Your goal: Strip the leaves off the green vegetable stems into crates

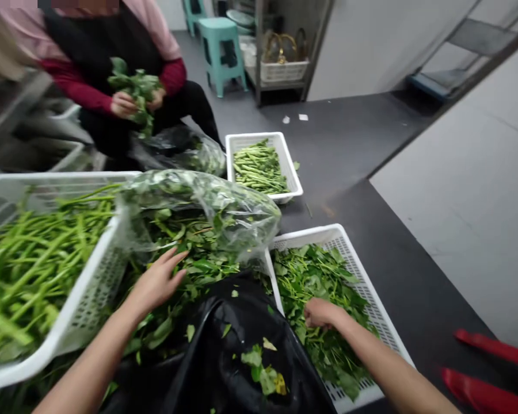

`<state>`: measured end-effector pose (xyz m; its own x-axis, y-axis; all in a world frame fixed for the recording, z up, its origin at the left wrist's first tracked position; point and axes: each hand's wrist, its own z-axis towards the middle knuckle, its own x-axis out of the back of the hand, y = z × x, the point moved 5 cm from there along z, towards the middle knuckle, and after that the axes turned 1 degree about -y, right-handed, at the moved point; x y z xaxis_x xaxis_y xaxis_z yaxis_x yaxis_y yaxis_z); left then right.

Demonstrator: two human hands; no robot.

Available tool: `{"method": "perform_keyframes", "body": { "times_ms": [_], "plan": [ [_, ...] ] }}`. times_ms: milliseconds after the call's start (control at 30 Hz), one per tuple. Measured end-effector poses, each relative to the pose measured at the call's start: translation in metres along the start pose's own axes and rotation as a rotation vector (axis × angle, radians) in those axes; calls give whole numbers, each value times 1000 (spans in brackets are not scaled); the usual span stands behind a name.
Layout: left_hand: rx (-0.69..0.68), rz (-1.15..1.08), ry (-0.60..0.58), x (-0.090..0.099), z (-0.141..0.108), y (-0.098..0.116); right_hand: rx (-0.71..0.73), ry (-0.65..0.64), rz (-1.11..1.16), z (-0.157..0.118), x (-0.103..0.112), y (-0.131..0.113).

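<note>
My left hand (159,280) reaches over a clear plastic bag (242,215) of loose leafy greens (207,267), its fingers spread and nothing held between them. At the right, my right hand (322,313) is closed, low over the leafy greens (313,276) in a white basket (339,233). Whatever its curled fingers hold is hidden. Between my arms lies black plastic (224,339), with scattered leaf bits and a yellowed leaf (280,384) on it.
A white crate (54,345) of long green stems stands at the left. Behind sits a small white basket (297,187) of green stems. Across from me a person (107,52) holds leafy greens in both hands. A teal stool (222,54), a metal shelf and red objects (487,394) also show.
</note>
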<state>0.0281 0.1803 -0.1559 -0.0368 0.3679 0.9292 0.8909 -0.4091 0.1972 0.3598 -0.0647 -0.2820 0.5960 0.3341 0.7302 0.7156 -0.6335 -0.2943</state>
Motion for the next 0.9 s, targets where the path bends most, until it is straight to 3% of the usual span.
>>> {"method": "perform_keyframes", "body": {
  "times_ms": [67, 100, 167, 200, 267, 333, 400, 500, 600, 667, 767, 833, 900],
  "plan": [
    [-14, 89, -13, -13, 21, 13, 198, -52, -22, 7, 32, -57],
    [23, 122, -80, -27, 27, 14, 305, -53, -17, 8, 46, -92],
    [149, 149, -335, -64, 26, 2, 707, 4, 81, -1, 65, -178],
    [178, 137, -404, -79, 21, -5, 870, 19, 124, -6, 69, -220],
    [226, 107, -502, -105, 4, -23, 1051, 20, 147, -7, 66, -292],
    [242, 72, -540, -119, -12, -38, 1036, 6, 52, 7, 56, -341],
    [243, 42, -550, -125, -23, -48, 826, 22, -90, 36, 55, -353],
    [245, 8, -531, -124, -25, -51, 550, 94, -190, 78, 81, -320],
    [221, -28, -516, -113, -17, -45, 434, 180, -219, 97, 116, -277],
    [175, -42, -476, -99, -8, -37, 444, 220, -222, 94, 127, -270],
    [133, -206, -204, -69, 9, -21, 556, 261, -180, 81, 121, -297],
    [205, -503, 47, -53, 20, -18, 632, 263, -53, 76, 110, -325],
    [342, -762, 208, -53, 30, -21, 648, 239, 88, 79, 99, -347]
  ]
}}
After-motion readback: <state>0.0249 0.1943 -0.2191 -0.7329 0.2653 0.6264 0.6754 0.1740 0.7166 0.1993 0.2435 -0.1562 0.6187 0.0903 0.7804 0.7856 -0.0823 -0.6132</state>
